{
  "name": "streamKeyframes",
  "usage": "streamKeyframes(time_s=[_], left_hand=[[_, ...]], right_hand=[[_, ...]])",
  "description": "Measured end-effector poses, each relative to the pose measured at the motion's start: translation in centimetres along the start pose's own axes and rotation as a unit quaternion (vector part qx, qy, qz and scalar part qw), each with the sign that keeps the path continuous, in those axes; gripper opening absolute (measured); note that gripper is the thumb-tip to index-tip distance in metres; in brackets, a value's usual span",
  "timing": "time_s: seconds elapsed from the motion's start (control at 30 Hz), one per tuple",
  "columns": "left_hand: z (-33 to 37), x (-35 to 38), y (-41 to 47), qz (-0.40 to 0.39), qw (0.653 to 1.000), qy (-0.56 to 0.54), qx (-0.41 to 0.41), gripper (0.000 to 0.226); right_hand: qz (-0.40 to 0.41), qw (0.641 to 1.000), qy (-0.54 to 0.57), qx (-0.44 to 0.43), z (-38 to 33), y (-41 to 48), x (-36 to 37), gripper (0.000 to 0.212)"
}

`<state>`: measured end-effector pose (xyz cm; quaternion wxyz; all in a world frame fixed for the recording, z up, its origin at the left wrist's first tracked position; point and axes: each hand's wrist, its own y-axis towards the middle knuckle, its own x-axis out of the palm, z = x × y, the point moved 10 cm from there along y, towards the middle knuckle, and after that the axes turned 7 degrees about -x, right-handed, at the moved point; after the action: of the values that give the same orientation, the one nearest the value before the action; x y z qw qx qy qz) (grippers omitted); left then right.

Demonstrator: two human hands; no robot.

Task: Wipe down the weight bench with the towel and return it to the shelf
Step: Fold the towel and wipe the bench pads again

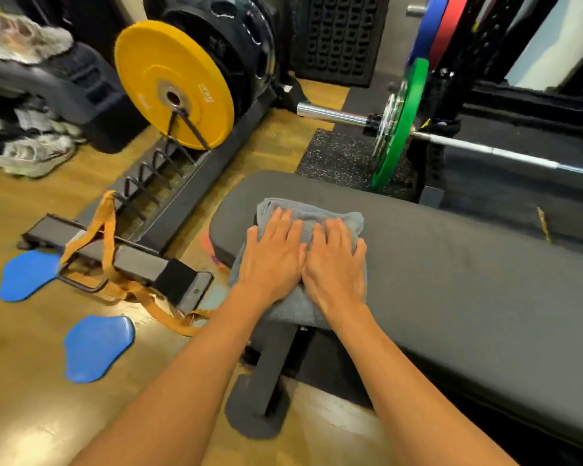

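Two hands flat on folded grey towel (312, 215), side by side: left hand (271, 255), right hand (335, 260), palms pressing, fingers spread, gripping nothing. Towel lies at left end of counter (451, 264), near edge. Advice: keep even pressure, sweep full pad length in overlapping passes. Shelf not visible.

A yellow plate (174, 92), green plate (401, 124) and 2 blue pads (98, 348) lie around.
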<state>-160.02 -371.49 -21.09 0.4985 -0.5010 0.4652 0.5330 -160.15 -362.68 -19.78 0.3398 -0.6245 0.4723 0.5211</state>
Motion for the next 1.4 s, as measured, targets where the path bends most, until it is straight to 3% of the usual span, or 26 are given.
streamKeyframes(time_s=[0.13, 0.33, 0.43, 0.6, 0.87, 1.4], left_hand=[[-6.5, -0.2, 2.7, 0.001, 1.000, -0.003, -0.031, 0.052], [-11.0, -0.3, 10.6, 0.000, 0.997, -0.008, -0.076, 0.052], [-11.6, -0.5, 12.7, 0.004, 0.996, -0.012, -0.093, 0.045], [-8.8, -1.1, 11.1, 0.038, 0.994, 0.021, -0.097, 0.051], [8.3, 0.4, 7.7, 0.013, 0.999, -0.002, -0.036, 0.057], [52.0, 3.9, -1.4, -0.032, 0.987, -0.067, 0.143, 0.061]], right_hand=[[-0.003, 1.000, 0.024, -0.008, -4.9, 4.8, 2.3, 0.049], [0.011, 0.998, 0.042, -0.037, -6.6, 14.6, 3.5, 0.042], [0.029, 0.997, 0.049, -0.053, -6.7, 16.7, 3.3, 0.037], [0.045, 0.993, 0.060, -0.094, -4.9, 14.5, 1.9, 0.032], [0.058, 0.995, 0.063, -0.041, 10.3, 6.1, -1.9, 0.035], [0.137, 0.979, 0.044, 0.146, 48.2, -16.9, -12.6, 0.032]])
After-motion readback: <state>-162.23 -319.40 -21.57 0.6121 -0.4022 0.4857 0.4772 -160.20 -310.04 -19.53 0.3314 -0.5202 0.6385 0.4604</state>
